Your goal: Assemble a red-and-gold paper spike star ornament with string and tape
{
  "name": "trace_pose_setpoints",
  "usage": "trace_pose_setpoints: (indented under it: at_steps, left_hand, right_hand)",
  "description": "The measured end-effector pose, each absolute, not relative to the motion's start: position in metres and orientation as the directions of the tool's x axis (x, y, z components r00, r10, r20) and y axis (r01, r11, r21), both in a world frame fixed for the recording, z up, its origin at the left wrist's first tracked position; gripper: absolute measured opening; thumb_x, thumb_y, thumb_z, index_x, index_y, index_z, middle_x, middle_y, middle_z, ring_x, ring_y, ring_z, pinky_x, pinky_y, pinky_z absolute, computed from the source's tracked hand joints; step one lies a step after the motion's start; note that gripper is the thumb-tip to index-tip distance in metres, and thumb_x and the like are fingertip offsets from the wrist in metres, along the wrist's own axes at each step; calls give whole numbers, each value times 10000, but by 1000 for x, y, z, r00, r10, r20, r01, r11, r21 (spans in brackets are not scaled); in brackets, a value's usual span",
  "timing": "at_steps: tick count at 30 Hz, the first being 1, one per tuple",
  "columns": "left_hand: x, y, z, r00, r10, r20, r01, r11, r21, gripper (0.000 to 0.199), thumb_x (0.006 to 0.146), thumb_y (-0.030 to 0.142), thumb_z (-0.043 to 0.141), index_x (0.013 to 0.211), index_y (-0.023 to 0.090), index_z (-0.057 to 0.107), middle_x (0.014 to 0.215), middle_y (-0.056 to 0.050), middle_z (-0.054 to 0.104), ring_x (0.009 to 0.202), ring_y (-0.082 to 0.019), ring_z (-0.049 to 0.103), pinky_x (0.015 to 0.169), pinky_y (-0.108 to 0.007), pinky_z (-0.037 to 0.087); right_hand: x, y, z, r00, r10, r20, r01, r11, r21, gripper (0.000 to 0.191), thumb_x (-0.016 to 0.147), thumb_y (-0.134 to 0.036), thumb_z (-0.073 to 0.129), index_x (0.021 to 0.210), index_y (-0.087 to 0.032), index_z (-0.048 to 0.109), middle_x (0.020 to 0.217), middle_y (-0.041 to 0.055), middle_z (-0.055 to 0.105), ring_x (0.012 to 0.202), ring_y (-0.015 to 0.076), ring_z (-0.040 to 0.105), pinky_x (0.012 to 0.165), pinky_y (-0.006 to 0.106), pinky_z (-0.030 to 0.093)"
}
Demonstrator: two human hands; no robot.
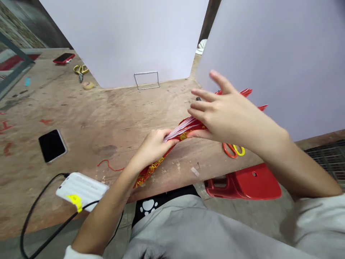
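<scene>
A long folded bundle of red-and-gold patterned paper or thin sheet point(153, 168) slants across the table's front edge. Pale layered edges fan out along its upper side, and red pointed ends stick out beyond my right hand. My left hand point(155, 144) pinches the bundle near its middle, thumb and fingers pressed on the layers. Above its right part is my right hand point(223, 117), fingers spread and raised, with the thumb along the lower edge. That hand hides much of the right portion. Red-and-yellow-handled scissors point(230, 150) lie below my right wrist.
Two large pale boards point(129, 39) stand behind, with a wire frame point(147, 80) before one. On the left are a phone point(52, 145), a white power bank point(81, 189) with cables, yellow-handled snips point(80, 72) and a tape roll point(88, 85). A red stool point(256, 183) stands below the edge.
</scene>
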State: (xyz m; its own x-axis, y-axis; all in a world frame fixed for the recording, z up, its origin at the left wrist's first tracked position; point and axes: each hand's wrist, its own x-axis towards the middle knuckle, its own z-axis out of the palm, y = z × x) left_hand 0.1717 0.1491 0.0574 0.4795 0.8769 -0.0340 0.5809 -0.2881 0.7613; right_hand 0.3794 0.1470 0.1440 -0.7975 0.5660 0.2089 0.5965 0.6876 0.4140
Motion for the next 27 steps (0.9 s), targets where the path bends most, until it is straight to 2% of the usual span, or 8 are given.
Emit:
trace_pose_setpoints:
  at_steps: [5,9,11,13,15,17,21,27]
  left_hand:
    - [176,151,70,377,926,25,288,-143,947,244,823,349,602,865,114,655,765,-7,653,696,-131,562,653,-242,415]
    - [174,148,64,304,940,-153,-201,220,954,327,806,416,643,882,97,644,758,-46,686,661,-134,618,628,-240,478]
    - [174,142,56,262,945,-195,-409,292,865,338,795,437,660,872,108,662,743,-48,694,678,-142,648,638,-236,503]
    - [177,134,44,214,955,-203,-552,290,782,313,780,429,686,860,127,677,753,-45,707,741,-158,677,697,-244,528]
    - [182,124,31,190,959,-212,-634,285,719,291,769,415,707,862,140,688,782,-44,721,807,-173,690,774,-264,540]
    - [187,113,20,183,959,-217,-680,283,676,280,757,403,725,864,146,699,816,-44,730,846,-179,692,833,-280,538]
    - [191,97,4,177,953,-247,-742,294,602,247,753,371,736,869,154,712,852,-37,731,881,-176,688,898,-289,526]
    - [190,83,-9,293,914,-279,-822,390,415,226,910,334,526,932,168,678,817,-23,685,914,-171,673,953,-339,508]
  right_hand:
    - [364,124,193,-759,539,366,640,722,264,728,938,-545,144,975,-95,715,1089,51,665,1233,369,489,853,580,445]
    - [369,123,183,-732,493,471,641,731,231,553,974,-479,279,1264,-111,574,1358,80,543,1333,351,391,1062,583,310]
    - [372,122,159,-606,549,575,711,698,85,520,982,-418,368,1389,-101,437,1423,122,483,1377,292,363,1144,540,251]
    - [369,117,127,-427,664,614,737,649,-189,570,969,-379,418,1443,-72,337,1454,176,430,1382,267,367,1140,509,315]
    - [359,106,92,-287,810,512,659,555,-508,670,948,-428,453,1497,-123,218,1498,178,366,1389,280,358,1120,530,351]
    - [344,92,62,-256,915,311,582,403,-706,767,923,-471,492,1524,-183,112,1536,167,300,1397,302,342,1113,563,346]
    - [321,65,34,-308,948,74,517,232,-824,829,910,-461,513,1531,-163,51,1533,183,297,1403,301,330,1127,542,333]
    - [330,49,29,-201,979,11,364,85,-927,698,948,-454,460,1525,-260,118,1517,117,358,1322,252,463,1098,504,387]
